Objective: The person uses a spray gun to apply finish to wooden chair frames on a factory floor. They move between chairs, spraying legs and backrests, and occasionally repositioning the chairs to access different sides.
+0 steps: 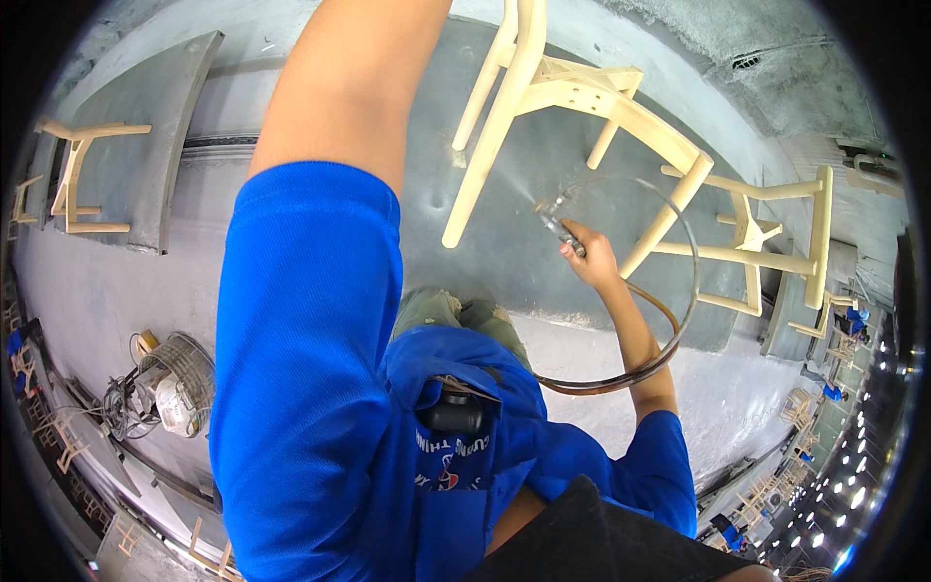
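A spray gun (559,229) is gripped in my right hand (593,258), fingers closed around its handle. Faint mist leaves its nozzle toward the upper left, at a leg of the pale wooden chair frame (485,165) in front of me. That frame stands tilted, its legs and curved rail showing, with its upper end cut off by the picture's edge. Thin hoses (694,276) loop from the gun round my right forearm. My left arm (339,87) reaches up past the top edge, so the left hand is out of sight.
Behind the chair frame stands a dark grey panel (427,194). Another pale wooden frame (776,257) is close on the right, and one more (82,179) is far left by a second panel (184,126). A wire basket (179,364) with coiled cable sits at left. Several people work at far right.
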Tool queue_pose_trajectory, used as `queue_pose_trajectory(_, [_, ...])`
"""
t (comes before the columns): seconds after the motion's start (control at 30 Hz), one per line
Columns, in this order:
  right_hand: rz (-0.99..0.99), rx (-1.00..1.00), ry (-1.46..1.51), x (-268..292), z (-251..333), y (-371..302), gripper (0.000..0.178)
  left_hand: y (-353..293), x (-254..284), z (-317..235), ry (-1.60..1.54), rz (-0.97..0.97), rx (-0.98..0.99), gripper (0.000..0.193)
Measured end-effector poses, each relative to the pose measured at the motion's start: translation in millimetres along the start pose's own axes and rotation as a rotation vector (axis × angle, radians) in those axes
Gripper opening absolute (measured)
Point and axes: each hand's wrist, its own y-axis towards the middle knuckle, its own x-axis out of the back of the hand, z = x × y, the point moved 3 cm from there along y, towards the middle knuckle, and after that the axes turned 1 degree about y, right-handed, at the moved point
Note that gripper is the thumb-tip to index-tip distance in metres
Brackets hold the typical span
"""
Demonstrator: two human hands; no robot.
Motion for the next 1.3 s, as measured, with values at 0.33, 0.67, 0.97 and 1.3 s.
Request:
queue_pose_trajectory(0.33, [-0.372,0.188,0.018,171.9,56.7,-1.2,0.090,-28.0,36.0,-6.4,-0.247,0.131,-0.304,0.047])
queue_pose_trajectory(0.67, [-0.288,0.364,-0.260,246.9,130.1,106.8,0.092,-54.4,33.2,-17.5,-0.328,-0.050,-0.310,0.044])
queue_pose_trajectory(0.97, [-0.300,-0.018,0.315,187.4,90.4,9.6,0.087,-67.6,37.6,-11.7,-0.335,-0.160,-0.192,0.047])
queue_pose_trajectory(1.3, [-1.001,-0.418,0.836,129.2,135.2,-176.0,0.106,-171.5,77.1,-123.0,-0.162,0.003,-0.410,0.057])
